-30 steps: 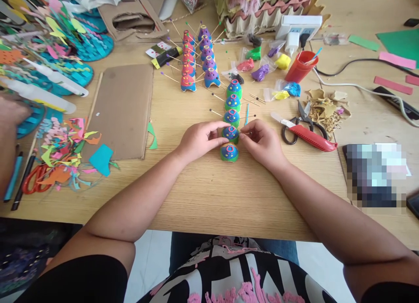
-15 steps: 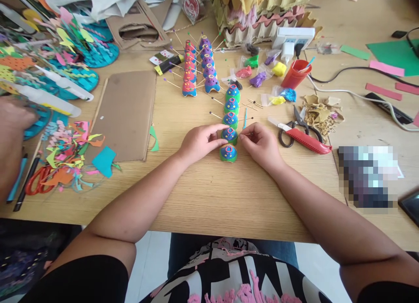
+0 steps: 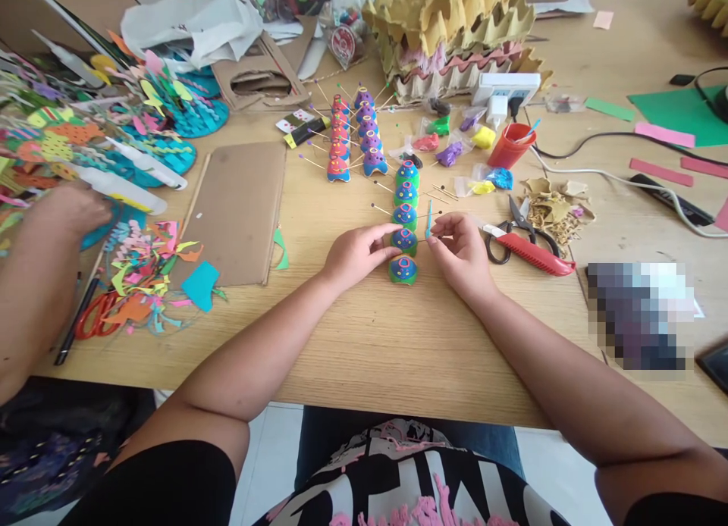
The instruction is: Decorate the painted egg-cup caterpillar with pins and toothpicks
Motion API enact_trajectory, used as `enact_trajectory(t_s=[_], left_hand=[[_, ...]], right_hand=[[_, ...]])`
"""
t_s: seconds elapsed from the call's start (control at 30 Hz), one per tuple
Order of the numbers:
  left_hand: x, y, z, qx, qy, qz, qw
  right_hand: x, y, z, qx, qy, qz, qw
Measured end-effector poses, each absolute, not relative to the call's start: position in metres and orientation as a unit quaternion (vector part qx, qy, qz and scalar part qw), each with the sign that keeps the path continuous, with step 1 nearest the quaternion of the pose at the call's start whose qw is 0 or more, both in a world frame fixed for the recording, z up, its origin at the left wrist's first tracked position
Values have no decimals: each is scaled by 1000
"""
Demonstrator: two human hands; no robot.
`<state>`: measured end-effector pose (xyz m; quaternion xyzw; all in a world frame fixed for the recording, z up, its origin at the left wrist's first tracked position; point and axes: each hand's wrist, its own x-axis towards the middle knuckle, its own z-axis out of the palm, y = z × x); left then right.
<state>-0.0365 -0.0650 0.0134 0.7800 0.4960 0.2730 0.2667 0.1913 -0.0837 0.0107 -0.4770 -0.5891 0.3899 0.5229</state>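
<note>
A row of several painted egg-carton cups point(image 3: 404, 269), blue on top and green below with small clay faces, runs away from me on the table. My left hand point(image 3: 364, 255) pinches the second-nearest cup point(image 3: 404, 240) between thumb and fingers from its left side. Right of that cup, my right hand point(image 3: 462, 252) has thumb and fingertips closed around a thin toothpick point(image 3: 424, 242) that reaches to the cup's side. Its far end is hidden by my fingers. A small blue stick point(image 3: 429, 214) stands out beside my right fingertips. Dark-tipped toothpicks point(image 3: 382, 208) stick out of cups farther up.
Red and purple cup rows point(image 3: 339, 158) with toothpicks stand behind. To the right are scissors point(image 3: 520, 223), a red-handled knife point(image 3: 538, 255), a red cup point(image 3: 512, 145) and bagged clay point(image 3: 451, 154). Cardboard point(image 3: 236, 215) and paper scraps point(image 3: 151, 276) lie left, near another person's hand point(image 3: 73, 211).
My right hand has drawn slightly away from the cup, showing more of the toothpick. My left hand keeps its hold. The view has shifted, and the other person's arm shows more.
</note>
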Motion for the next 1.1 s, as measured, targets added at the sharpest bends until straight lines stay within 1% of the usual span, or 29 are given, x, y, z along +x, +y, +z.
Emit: enact_trajectory(t_s=[0.33, 0.53, 0.7, 0.83, 0.97, 1.1], left_hand=[[-35, -64, 16, 768, 509, 280, 271], [-39, -63, 11, 763, 480, 308, 304], [-41, -64, 11, 729, 452, 376, 351], [-41, -65, 14, 689, 461, 430, 357], [-42, -66, 16, 675, 465, 447, 358], [-42, -66, 17, 673, 452, 452, 373]], right_hand=[[192, -85, 9, -489, -582, 368, 536], [193, -85, 9, -482, -580, 370, 543], [193, -87, 12, -488, -552, 343, 582], [195, -88, 13, -502, -536, 294, 612], [199, -87, 11, -513, -516, 252, 638], [198, -86, 8, -510, -494, 242, 661]])
